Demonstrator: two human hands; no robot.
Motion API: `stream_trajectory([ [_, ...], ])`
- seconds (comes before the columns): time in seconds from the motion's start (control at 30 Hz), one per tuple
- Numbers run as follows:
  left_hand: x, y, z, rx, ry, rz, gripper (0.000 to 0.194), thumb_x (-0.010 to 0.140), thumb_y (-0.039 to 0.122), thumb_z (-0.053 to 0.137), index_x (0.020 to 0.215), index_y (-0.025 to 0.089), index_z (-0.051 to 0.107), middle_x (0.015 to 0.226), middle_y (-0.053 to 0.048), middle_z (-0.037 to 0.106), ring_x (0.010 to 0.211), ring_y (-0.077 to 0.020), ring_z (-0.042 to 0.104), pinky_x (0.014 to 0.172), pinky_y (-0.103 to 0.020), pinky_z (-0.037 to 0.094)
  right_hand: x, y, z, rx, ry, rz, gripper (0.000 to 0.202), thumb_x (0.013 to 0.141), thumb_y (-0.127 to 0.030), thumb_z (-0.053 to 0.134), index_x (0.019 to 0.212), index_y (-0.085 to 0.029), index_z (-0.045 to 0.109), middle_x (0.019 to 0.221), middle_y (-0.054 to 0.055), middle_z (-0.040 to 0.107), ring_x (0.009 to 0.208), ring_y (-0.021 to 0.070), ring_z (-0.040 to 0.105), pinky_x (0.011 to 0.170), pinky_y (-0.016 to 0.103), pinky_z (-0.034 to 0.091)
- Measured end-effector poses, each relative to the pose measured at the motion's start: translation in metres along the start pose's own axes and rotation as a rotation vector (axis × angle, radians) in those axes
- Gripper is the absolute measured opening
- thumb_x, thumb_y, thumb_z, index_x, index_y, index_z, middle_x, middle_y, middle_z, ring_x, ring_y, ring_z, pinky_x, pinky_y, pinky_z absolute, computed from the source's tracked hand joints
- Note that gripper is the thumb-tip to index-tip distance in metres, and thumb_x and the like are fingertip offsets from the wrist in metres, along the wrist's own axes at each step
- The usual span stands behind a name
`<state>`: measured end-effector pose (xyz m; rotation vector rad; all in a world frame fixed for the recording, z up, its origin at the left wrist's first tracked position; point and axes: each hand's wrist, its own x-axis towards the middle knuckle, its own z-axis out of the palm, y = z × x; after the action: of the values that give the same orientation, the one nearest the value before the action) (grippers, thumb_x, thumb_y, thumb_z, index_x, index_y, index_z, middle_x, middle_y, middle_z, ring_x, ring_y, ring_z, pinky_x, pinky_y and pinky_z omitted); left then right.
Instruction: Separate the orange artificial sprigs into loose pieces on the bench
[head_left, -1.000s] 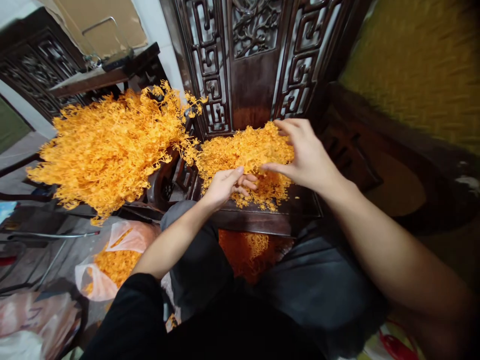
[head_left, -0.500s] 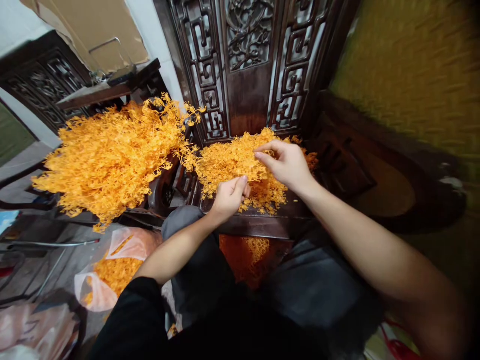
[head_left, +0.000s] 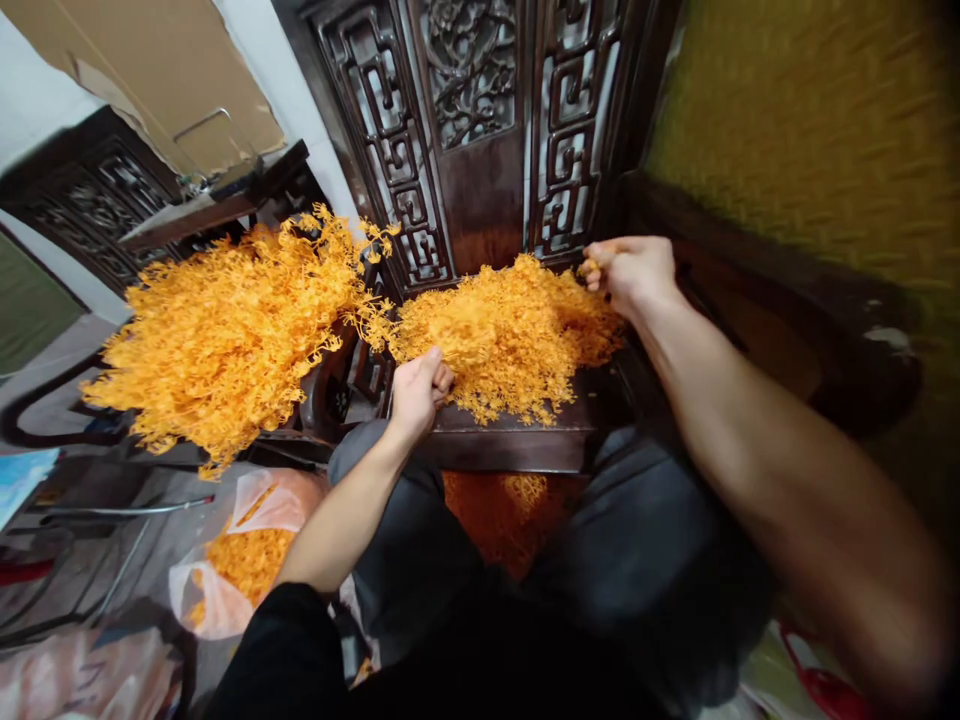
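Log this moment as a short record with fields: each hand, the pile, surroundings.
left hand: closed on orange sprigs at the pile's near-left edge
right hand: closed, pinching an orange sprig at the pile's far-right edge
small pile: orange sprigs on the dark carved chair seat
large pile: more orange sprigs, left
plastic bag: on the floor, holding orange bits

So the right hand (head_left: pixel 630 272) went from spread flat over the orange sprig pile (head_left: pixel 510 335) to pinching a bit at the pile's far right edge (fingers closed now). The left hand (head_left: pixel 417 385) curled from open fingers into a fist at the pile's near-left edge.
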<state>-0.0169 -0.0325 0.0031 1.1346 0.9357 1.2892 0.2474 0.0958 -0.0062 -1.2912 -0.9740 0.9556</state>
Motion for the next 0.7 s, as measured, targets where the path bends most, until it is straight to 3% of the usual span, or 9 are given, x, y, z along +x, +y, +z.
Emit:
stream_trajectory([
  [0.1,0.005,0.007,-0.002,-0.108,-0.006,-0.046,0.068,0.079,0.069,0.075,0.057,0.019,0.035,0.056,0.005,0.043,0.039,-0.0001,0.024,0.041,-0.021,0.008,-0.012,-0.004,0.000,0.085,-0.205,0.011,0.021,0.082,-0.033,0.076,0.092,-0.016,0.067,0.080,0.008,0.067,0.057,0.0123,0.052,0.053,0.030,0.044],
  [0.23,0.010,0.006,0.008,-0.154,-0.037,-0.106,0.061,0.079,0.065,0.077,0.062,0.018,0.042,0.059,0.004,0.049,0.039,0.0004,0.025,0.040,-0.019,0.011,-0.037,-0.011,0.027,0.376,-0.487,0.148,0.029,0.074,-0.026,0.073,0.100,-0.018,0.065,0.082,0.004,0.061,0.060,0.0110,0.046,0.047,0.023,0.035],
  [0.3,0.010,0.002,0.012,-0.160,-0.023,-0.109,0.060,0.077,0.063,0.080,0.063,0.017,0.044,0.059,0.004,0.051,0.039,0.0005,0.025,0.040,-0.019,0.011,-0.048,-0.012,0.042,0.416,-0.484,0.209,0.032,0.081,-0.043,0.068,0.102,-0.020,0.063,0.081,0.005,0.058,0.063,0.0139,0.048,0.049,0.025,0.039],
  [0.37,0.009,-0.001,0.015,-0.161,0.003,-0.101,0.059,0.076,0.062,0.081,0.063,0.017,0.045,0.059,0.004,0.051,0.038,0.0005,0.026,0.040,-0.019,0.011,-0.060,-0.008,0.056,0.320,-0.409,0.182,0.050,0.090,-0.068,0.051,0.109,-0.023,0.061,0.090,0.008,0.060,0.073,0.0192,0.054,0.057,0.032,0.048],
  [0.43,0.009,-0.005,0.019,-0.164,0.023,-0.098,0.059,0.076,0.063,0.080,0.064,0.017,0.046,0.060,0.004,0.052,0.038,0.0003,0.027,0.040,-0.019,0.011,-0.075,-0.002,0.069,0.133,-0.324,0.005,0.067,0.089,-0.082,0.045,0.122,-0.025,0.058,0.112,0.012,0.063,0.096,0.0263,0.061,0.076,0.041,0.054],
  [0.5,0.009,-0.009,0.023,-0.170,0.033,-0.101,0.058,0.077,0.064,0.079,0.065,0.017,0.046,0.060,0.004,0.052,0.038,0.0002,0.027,0.040,-0.019,0.012,-0.087,0.005,0.080,-0.054,-0.249,-0.234,0.070,0.087,-0.080,0.053,0.129,-0.024,0.054,0.130,0.014,0.062,0.114,0.0293,0.059,0.095,0.044,0.050],
  [0.53,0.009,-0.010,0.024,-0.174,0.035,-0.107,0.058,0.077,0.064,0.078,0.065,0.017,0.046,0.059,0.004,0.052,0.038,0.0002,0.027,0.040,-0.019,0.012,-0.090,0.007,0.084,-0.130,-0.226,-0.326,0.064,0.089,-0.075,0.056,0.124,-0.022,0.056,0.128,0.014,0.063,0.113,0.0283,0.059,0.097,0.043,0.048],
  [0.6,0.009,-0.012,0.028,-0.178,0.029,-0.131,0.060,0.077,0.064,0.079,0.063,0.018,0.042,0.058,0.005,0.050,0.038,0.0004,0.026,0.040,-0.018,0.012,-0.089,0.008,0.088,-0.254,-0.200,-0.418,0.044,0.096,-0.063,0.053,0.098,-0.019,0.061,0.099,0.010,0.069,0.089,0.0226,0.061,0.085,0.037,0.046],
  [0.7,0.009,-0.013,0.032,-0.169,-0.008,-0.194,0.065,0.075,0.064,0.080,0.060,0.019,0.037,0.054,0.006,0.045,0.039,0.0007,0.024,0.041,-0.018,0.011,-0.072,0.005,0.086,-0.398,-0.262,-0.464,0.046,0.100,-0.047,0.051,0.063,-0.020,0.045,0.059,0.000,0.047,0.059,0.0137,0.041,0.063,0.031,0.032],
])
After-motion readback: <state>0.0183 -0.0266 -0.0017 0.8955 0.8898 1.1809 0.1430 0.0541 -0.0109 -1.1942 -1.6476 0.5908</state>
